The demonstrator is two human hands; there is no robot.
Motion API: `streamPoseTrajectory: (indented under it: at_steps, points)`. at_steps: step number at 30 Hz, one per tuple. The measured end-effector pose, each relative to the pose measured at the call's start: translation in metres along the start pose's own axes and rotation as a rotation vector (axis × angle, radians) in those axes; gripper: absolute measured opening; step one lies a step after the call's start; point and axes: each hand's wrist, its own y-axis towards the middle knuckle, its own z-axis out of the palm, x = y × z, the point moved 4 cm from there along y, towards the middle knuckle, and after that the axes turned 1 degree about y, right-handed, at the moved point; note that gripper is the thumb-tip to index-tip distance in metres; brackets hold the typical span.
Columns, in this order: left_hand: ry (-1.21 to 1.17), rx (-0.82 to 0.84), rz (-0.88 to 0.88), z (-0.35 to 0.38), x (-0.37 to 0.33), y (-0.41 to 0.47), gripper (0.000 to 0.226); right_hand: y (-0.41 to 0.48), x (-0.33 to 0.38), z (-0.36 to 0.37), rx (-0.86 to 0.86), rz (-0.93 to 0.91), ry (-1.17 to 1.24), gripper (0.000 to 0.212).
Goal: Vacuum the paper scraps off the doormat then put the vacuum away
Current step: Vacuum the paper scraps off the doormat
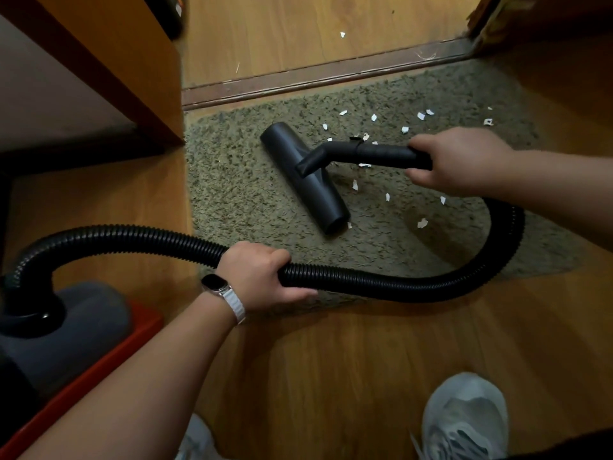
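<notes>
A grey shoe (464,413) stands nearest on the wood floor (348,360), with the tip of a second one at the bottom edge. To the left sits the vacuum (66,327), a grey body on a red base; what is inside it cannot be seen. The ribbed black hose (365,283) rises from its top, arches over and runs right across the floor. The left hand (262,277), with a watch (215,285) on its wrist, is wrapped round the hose, fingers over the top and thumb below, at the near edge of the mat (248,194).

Past that hand the hose lies along the mat's near edge, then loops up on the right to the right hand (461,161). This hand is clamped on the rigid black tube (381,154), which points left and bends down into the nozzle (305,177). The nozzle lies flat and slantwise on the middle of the mat.

White paper scraps (422,223) are strewn on the mat to the right of the nozzle, some under the tube and one touching the nozzle's near end. Beyond the mat runs a dark threshold (315,74); a single scrap (342,35) lies on the floor behind it. A wooden cabinet (149,61) stands far left.
</notes>
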Motion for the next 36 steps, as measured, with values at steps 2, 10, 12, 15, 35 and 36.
streamPoseTrajectory:
  at_steps: [2,10,12,15,35,36]
  points:
    - [-0.003,0.011,-0.003,0.0,0.002,0.0,0.068,0.003,0.0,0.002,-0.003,-0.023,-0.018,0.024]
    - [-0.003,0.041,-0.008,-0.005,0.01,0.014,0.067,0.0,-0.033,0.009,-0.033,0.028,-0.025,0.026]
    - [0.002,0.054,0.009,-0.008,0.012,0.019,0.066,-0.002,-0.028,0.013,-0.037,0.011,-0.04,0.028]
    - [0.001,0.08,0.042,-0.009,0.016,0.024,0.066,-0.003,-0.014,0.018,-0.029,-0.029,-0.054,0.034]
    - [0.158,0.789,0.208,-0.053,0.014,0.06,0.048,-0.041,0.005,0.006,0.127,0.157,0.038,0.034]
    - [0.154,0.837,0.212,-0.047,0.008,0.059,0.044,-0.043,0.006,0.008,0.131,0.174,0.039,0.033]
